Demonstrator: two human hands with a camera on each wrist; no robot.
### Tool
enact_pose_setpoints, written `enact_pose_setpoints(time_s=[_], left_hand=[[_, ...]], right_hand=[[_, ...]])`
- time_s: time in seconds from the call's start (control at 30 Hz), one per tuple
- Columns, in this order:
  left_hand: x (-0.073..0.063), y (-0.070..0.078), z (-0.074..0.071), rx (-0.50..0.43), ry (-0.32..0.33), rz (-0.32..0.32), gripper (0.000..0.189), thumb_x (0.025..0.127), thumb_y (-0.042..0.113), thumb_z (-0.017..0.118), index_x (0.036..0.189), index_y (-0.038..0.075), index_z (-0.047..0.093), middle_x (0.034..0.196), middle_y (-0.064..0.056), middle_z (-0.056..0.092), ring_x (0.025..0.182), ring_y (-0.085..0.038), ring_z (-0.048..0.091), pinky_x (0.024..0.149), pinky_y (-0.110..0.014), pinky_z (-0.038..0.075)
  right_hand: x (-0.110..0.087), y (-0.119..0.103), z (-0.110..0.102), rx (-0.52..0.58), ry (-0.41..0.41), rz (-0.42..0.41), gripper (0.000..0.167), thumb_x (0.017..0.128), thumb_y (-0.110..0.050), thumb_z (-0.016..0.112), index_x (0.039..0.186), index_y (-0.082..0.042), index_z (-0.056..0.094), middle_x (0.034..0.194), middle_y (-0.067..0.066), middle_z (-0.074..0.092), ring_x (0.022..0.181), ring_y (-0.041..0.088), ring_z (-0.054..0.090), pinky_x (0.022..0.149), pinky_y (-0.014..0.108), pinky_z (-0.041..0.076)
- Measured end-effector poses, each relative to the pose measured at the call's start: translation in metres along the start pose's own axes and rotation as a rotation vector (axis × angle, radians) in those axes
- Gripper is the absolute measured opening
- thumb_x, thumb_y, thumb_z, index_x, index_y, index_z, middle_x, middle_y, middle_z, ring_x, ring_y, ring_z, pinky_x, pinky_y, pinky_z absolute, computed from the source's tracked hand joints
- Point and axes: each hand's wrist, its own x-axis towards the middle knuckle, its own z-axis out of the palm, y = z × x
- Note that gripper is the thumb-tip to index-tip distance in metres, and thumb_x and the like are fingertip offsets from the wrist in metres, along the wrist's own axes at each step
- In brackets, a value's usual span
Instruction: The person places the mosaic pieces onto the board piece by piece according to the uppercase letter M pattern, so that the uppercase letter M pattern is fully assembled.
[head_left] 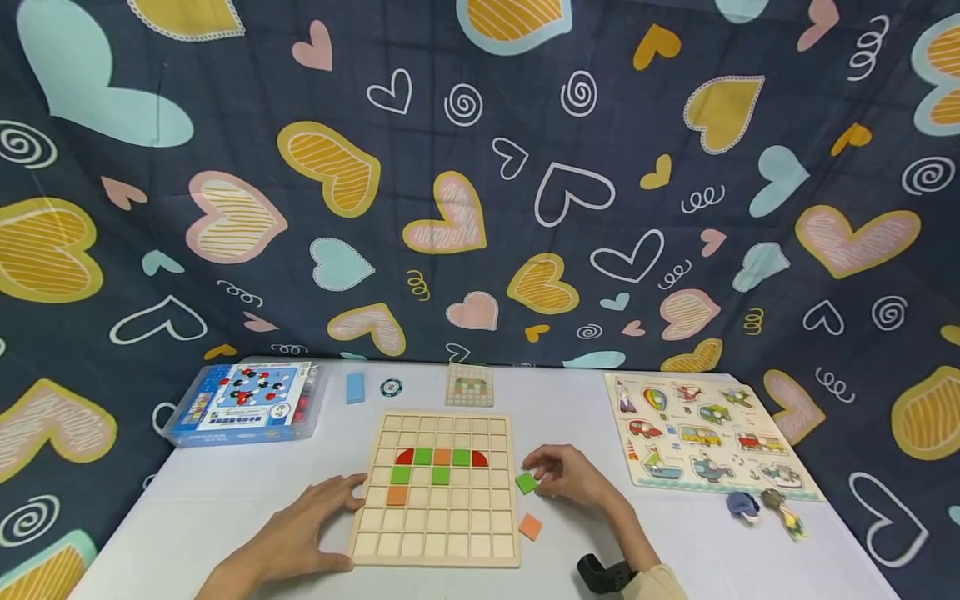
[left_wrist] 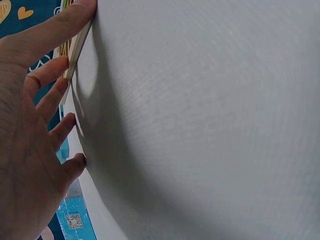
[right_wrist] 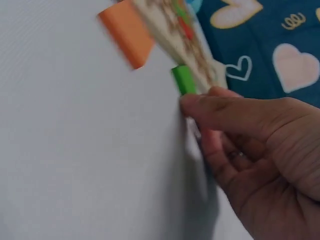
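In the head view a wooden grid board (head_left: 427, 521) lies on the white table, with red, green and orange pieces set in some of its squares. My left hand (head_left: 300, 531) rests at the board's left edge, thumb and fingertips touching it, fingers spread. To the right of the board, my right hand (head_left: 572, 477) pinches a green square tile (head_left: 526, 482) between thumb and fingers. The right wrist view shows that green tile (right_wrist: 183, 80) at the fingertips. Just below it, an orange square tile (head_left: 530, 527) lies loose on the table.
Behind the board stands a small pattern card (head_left: 470, 385), with a round token (head_left: 391, 387) and a blue block (head_left: 355, 388) to its left. A clear plastic case (head_left: 243, 402) sits at the back left. On the right lie a picture puzzle board (head_left: 705, 433) and two small figures (head_left: 742, 506).
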Motion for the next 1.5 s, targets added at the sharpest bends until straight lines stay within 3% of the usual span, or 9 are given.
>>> enact_pose_setpoints(time_s=[0.2,0.4,0.57,0.83,1.17,1.4,1.5], left_hand=[[-0.001,0.0,0.001,0.002,0.005,0.0,0.061,0.064,0.061,0.076,0.111,0.024,0.06,0.149,-0.007,0.039,0.133,-0.047,0.033,0.086,-0.074,0.038],[-0.002,-0.001,0.002,0.002,0.001,-0.005,0.062,0.064,0.062,0.075,0.111,0.025,0.06,0.149,-0.007,0.038,0.133,-0.047,0.032,0.088,-0.074,0.038],[-0.003,0.0,0.0,-0.004,-0.003,0.0,0.062,0.064,0.061,0.076,0.111,0.025,0.06,0.149,-0.007,0.039,0.133,-0.048,0.032,0.087,-0.074,0.038],[-0.002,-0.001,0.002,-0.015,-0.019,-0.037,0.061,0.063,0.059,0.077,0.112,0.026,0.061,0.15,-0.006,0.037,0.134,-0.046,0.031,0.088,-0.075,0.036],[-0.001,0.001,0.003,-0.027,-0.023,-0.04,0.061,0.064,0.056,0.078,0.114,0.025,0.06,0.15,-0.007,0.037,0.134,-0.047,0.031,0.089,-0.075,0.036],[-0.001,0.001,0.001,-0.012,-0.014,-0.029,0.06,0.064,0.058,0.078,0.112,0.027,0.059,0.151,-0.007,0.036,0.134,-0.046,0.031,0.086,-0.075,0.037],[-0.002,0.0,0.0,-0.013,-0.01,-0.03,0.059,0.064,0.058,0.077,0.111,0.028,0.059,0.15,-0.007,0.037,0.134,-0.046,0.031,0.086,-0.075,0.038]], right_hand=[[-0.005,0.008,0.002,0.0,0.045,-0.009,0.025,0.077,0.001,0.075,0.101,0.001,0.067,0.085,0.008,0.064,0.07,0.007,0.054,0.061,0.018,0.049],[-0.017,0.0,0.012,0.098,0.223,0.033,0.026,0.079,0.005,0.072,0.104,0.009,0.064,0.095,0.02,0.068,0.074,0.016,0.064,0.064,0.019,0.053],[-0.017,0.004,0.024,0.131,0.381,0.128,0.028,0.076,0.004,0.075,0.103,0.005,0.066,0.096,0.016,0.07,0.076,0.017,0.066,0.066,0.019,0.054],[-0.019,0.002,0.034,0.119,0.476,0.167,0.025,0.075,0.006,0.075,0.098,0.003,0.067,0.096,0.014,0.07,0.076,0.016,0.067,0.065,0.019,0.055],[-0.027,-0.002,0.032,0.068,0.462,0.152,0.029,0.073,0.006,0.076,0.099,0.002,0.067,0.098,0.014,0.07,0.069,0.01,0.064,0.061,0.018,0.053],[-0.054,-0.012,0.04,0.025,0.33,0.141,0.03,0.073,-0.006,0.081,0.098,0.001,0.067,0.087,0.006,0.068,0.067,0.005,0.06,0.059,0.019,0.053],[-0.055,-0.013,0.045,0.012,0.333,0.14,0.031,0.072,-0.006,0.082,0.098,0.0,0.067,0.086,0.004,0.067,0.069,0.004,0.059,0.06,0.019,0.054]])
